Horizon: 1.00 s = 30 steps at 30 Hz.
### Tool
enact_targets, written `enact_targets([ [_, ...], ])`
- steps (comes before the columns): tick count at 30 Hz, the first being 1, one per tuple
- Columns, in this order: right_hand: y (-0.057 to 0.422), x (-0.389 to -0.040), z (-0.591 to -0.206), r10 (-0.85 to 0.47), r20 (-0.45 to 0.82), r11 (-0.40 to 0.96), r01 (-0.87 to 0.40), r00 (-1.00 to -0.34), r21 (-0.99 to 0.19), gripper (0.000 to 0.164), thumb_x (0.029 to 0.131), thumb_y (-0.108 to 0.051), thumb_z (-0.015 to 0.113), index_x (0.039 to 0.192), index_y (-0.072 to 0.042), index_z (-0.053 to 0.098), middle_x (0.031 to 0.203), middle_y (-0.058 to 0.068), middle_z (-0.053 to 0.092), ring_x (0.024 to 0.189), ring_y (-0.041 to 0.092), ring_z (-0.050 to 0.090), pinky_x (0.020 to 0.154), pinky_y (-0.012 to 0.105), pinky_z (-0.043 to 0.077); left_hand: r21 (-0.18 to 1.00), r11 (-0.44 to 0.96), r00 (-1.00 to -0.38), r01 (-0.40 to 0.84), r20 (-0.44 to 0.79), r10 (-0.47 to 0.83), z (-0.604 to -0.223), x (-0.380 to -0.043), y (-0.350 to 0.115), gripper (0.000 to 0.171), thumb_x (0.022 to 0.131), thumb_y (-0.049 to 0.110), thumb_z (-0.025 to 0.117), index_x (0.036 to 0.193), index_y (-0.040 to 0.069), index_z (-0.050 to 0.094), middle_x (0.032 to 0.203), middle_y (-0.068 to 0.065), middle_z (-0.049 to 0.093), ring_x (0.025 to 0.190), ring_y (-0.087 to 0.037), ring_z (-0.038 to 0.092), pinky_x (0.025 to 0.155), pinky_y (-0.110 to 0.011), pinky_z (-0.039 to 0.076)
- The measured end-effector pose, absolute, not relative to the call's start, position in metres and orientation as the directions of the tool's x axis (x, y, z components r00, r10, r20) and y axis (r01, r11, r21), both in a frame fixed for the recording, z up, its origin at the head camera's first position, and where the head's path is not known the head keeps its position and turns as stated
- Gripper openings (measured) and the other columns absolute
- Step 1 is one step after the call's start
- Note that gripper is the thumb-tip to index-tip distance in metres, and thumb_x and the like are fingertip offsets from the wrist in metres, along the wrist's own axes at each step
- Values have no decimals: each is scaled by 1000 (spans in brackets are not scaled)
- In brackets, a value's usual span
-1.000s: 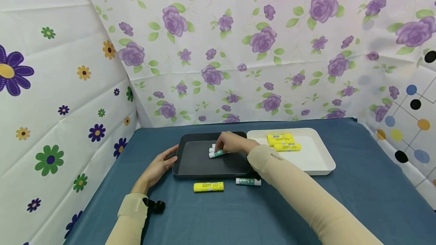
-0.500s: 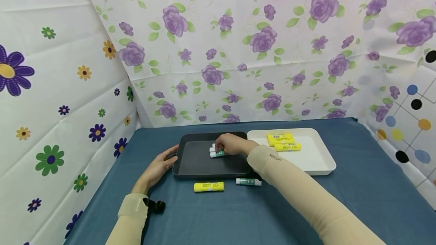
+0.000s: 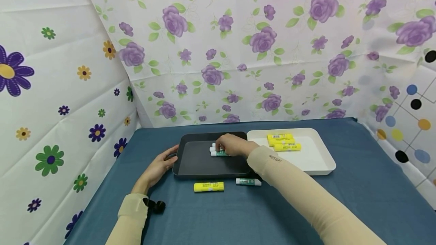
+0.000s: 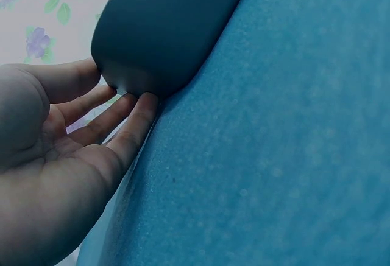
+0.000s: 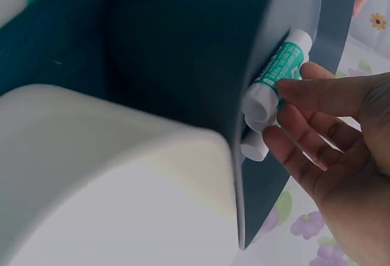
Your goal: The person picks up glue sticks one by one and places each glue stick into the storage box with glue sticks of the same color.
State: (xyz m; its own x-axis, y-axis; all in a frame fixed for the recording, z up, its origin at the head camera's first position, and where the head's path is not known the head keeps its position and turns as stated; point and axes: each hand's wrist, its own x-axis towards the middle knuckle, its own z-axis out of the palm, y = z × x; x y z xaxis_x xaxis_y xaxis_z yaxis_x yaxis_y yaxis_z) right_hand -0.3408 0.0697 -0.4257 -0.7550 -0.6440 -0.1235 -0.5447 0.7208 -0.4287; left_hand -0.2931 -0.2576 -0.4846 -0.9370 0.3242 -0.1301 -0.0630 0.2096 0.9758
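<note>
My right hand [image 3: 235, 145] reaches into the dark grey tray [image 3: 197, 165] and pinches a green-and-white glue stick [image 3: 219, 154] between thumb and fingers. In the right wrist view the thumb lies on the label of this glue stick [image 5: 283, 68], low over the tray floor. White ends of other glue sticks [image 3: 212, 148] show right beside it, partly hidden by the hand. At the tray's left end my left hand [image 3: 158, 167] touches the outer wall with thumb and fingertips. The left wrist view shows the fingers [image 4: 131, 135] stretched out against the tray's corner [image 4: 146, 65].
A white tray [image 3: 313, 158] stands against the dark tray's right side, holding several yellow glue sticks [image 3: 287, 146]. On the blue cloth [image 3: 204, 222] in front lie one yellow glue stick [image 3: 209, 186] and one green-and-white glue stick [image 3: 248, 182]. Flowered sheets [image 3: 204, 48] rise behind.
The held glue stick has turned from slightly slanted to nearly level, alongside the others in the dark tray. My right hand has shifted only slightly, and my left hand stays in place.
</note>
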Motion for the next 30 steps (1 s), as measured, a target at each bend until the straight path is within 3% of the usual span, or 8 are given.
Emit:
enact_targets([
  [3,71,-340,-424,-641,-115,719,-542,-759,-435,50,93,22,47,112,-12,78,92,6,65,78,17,49,74,32,47,976,210,-937,-61,-129,326,-485,-293,-258,60,113,16,47,167,13,23,168,-18,21,155,-39,23,126,-60,21],
  [8,73,-340,-419,-645,-115,704,-530,-755,-473,49,94,19,45,114,-11,78,66,1,51,64,15,33,69,32,39,976,211,-937,-60,-128,325,-485,-293,-258,60,113,16,47,167,13,23,169,-17,22,155,-39,24,126,-59,21],
  [11,76,-340,-415,-650,-120,699,-528,-751,-483,50,94,19,45,118,-9,77,63,1,46,63,15,30,69,32,38,976,210,-938,-61,-128,323,-485,-293,-258,60,113,16,47,167,12,23,168,-17,22,155,-39,25,125,-59,22],
  [19,90,-340,-404,-676,-79,658,-552,-733,-511,45,91,18,50,119,-7,76,103,11,68,84,18,54,75,35,49,976,210,-938,-62,-129,323,-485,-294,-258,60,113,16,48,167,13,23,168,-17,23,155,-38,26,125,-59,22],
  [30,109,-335,-392,-708,4,559,-564,-706,-608,30,93,11,63,119,-1,75,109,12,70,93,18,61,83,35,56,976,207,-937,-70,-136,321,-484,-294,-257,60,113,15,47,168,12,22,168,-17,22,155,-38,25,125,-59,22],
])
